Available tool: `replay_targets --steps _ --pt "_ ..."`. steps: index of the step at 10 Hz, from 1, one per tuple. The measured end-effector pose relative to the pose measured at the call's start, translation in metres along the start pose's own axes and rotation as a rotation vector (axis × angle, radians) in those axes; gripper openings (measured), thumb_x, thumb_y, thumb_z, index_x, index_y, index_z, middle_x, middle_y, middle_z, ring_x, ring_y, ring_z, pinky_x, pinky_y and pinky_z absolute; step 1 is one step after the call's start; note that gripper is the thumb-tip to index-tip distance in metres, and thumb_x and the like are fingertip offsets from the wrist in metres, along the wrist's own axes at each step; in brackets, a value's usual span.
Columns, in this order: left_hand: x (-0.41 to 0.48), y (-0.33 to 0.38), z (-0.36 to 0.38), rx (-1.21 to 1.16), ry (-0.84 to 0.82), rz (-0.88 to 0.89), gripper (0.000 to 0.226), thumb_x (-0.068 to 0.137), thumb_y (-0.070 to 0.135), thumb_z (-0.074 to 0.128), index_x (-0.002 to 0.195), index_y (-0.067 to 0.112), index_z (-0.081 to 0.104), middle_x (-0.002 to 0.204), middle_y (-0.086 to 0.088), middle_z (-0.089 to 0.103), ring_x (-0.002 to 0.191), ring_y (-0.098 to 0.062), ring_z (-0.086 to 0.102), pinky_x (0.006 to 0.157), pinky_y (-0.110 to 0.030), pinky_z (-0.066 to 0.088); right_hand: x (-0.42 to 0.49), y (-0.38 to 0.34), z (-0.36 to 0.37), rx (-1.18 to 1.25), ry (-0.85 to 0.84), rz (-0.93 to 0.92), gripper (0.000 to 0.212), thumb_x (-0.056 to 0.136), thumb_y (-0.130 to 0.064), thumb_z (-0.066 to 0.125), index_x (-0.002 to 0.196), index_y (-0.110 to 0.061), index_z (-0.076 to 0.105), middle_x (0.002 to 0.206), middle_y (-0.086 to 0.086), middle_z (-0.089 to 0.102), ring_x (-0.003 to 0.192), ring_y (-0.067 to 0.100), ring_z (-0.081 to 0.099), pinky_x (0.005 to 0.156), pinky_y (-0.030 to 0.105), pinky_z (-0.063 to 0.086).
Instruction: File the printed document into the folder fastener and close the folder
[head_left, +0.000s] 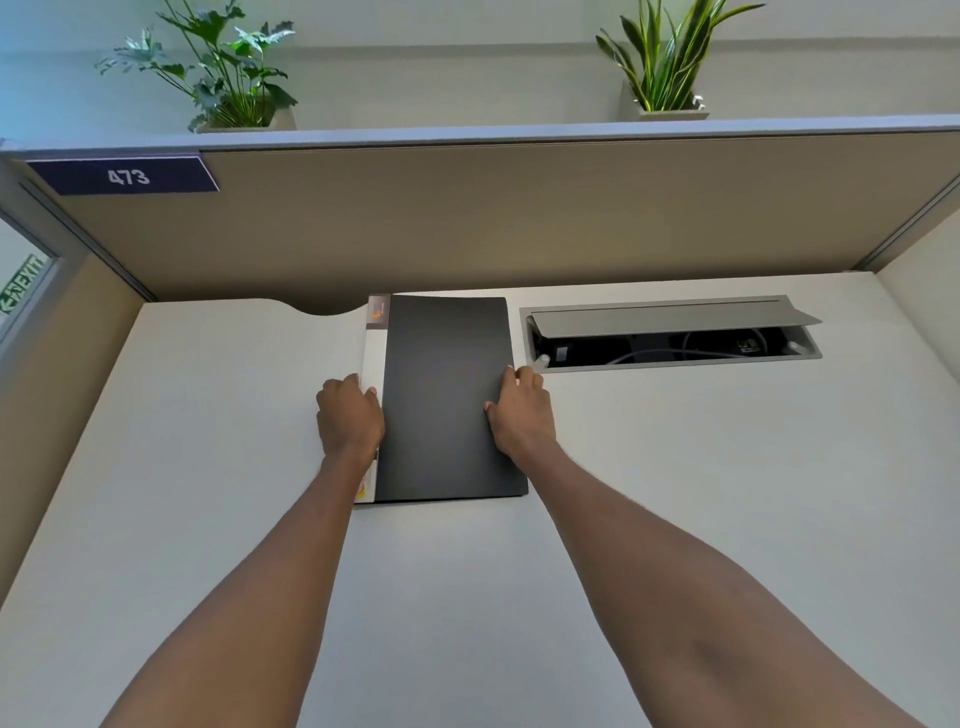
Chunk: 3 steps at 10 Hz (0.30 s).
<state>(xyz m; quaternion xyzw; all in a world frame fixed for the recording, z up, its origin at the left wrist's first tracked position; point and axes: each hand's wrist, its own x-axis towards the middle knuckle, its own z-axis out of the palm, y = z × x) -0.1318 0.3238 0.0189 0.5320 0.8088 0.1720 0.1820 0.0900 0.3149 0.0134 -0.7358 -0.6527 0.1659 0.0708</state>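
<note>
Currently the folder (447, 397) lies flat and closed on the desk (675, 467), close to the desk's far edge and roughly midway along it, with its black cover facing up and a white spine strip running down its left side. The left hand (349, 418) rests against that spine edge, fingers curled loosely over the strip and pressing on it rather than enclosing it. The right hand (522, 410) sits at the folder's right edge, thumb laid on the cover and fingers bent around the open side; whether the fingertips are tucked beneath the cover or merely touching its edge cannot be determined from this view. No printed document is visible anywhere on the desk, and none protrudes from the folder. Two readings therefore fit: either the sheet is already seated on the fastener and the closing step is complete, or the folder has not yet been opened and the sheet lies outside the view. The grip at the opening edge suits either one. If filing is done, nothing remains except releasing both hands. The cable hatch (670, 332) set into the desk just right of the folder stands open and plays no part in the task.
</note>
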Motion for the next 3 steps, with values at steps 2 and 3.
replay_targets --steps 2,3 --pt "-0.034 -0.012 0.001 0.139 -0.052 0.233 0.054 0.105 0.031 0.045 0.151 0.002 0.042 0.160 -0.021 0.037 0.149 -0.037 0.032 0.122 -0.049 0.030 -0.037 -0.003 -0.005 -0.015 -0.018 -0.135 0.065 0.103 -0.033 0.046 0.157 -0.004 0.024 0.159 0.012 0.033 0.145 0.030 0.033 0.121 0.039 0.029" --pt "-0.058 -0.019 0.005 0.187 -0.049 0.296 0.059 0.106 0.035 0.041 0.155 0.004 0.034 0.166 -0.017 0.028 0.155 -0.033 0.022 0.126 -0.049 0.017 -0.061 -0.002 -0.003 0.008 -0.014 -0.179 0.065 0.104 -0.034 0.043 0.158 -0.004 0.023 0.164 0.013 0.027 0.151 0.029 0.026 0.125 0.039 0.021"
